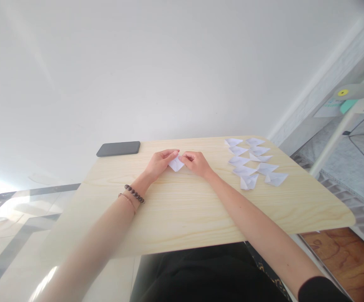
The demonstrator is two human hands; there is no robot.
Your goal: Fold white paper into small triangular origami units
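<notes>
A small folded piece of white paper (176, 164) is held between my two hands over the middle of the table. My left hand (160, 162) pinches its upper left side, thumb on top. From the other side, my right hand (196, 162) grips the upper right edge between thumb and curled fingers. The paper's lower part comes to a point facing me, and creases show on it. Fingers cover its upper edge. To the right lie several folded white paper boats (245, 171), set out in two rough columns.
The pale wooden table (157, 226) stands against a white wall (182, 75). A dark flat phone-like slab (118, 149) lies at its far left corner. Beyond the right edge rises a white metal frame (333, 142). My lap is under the near edge.
</notes>
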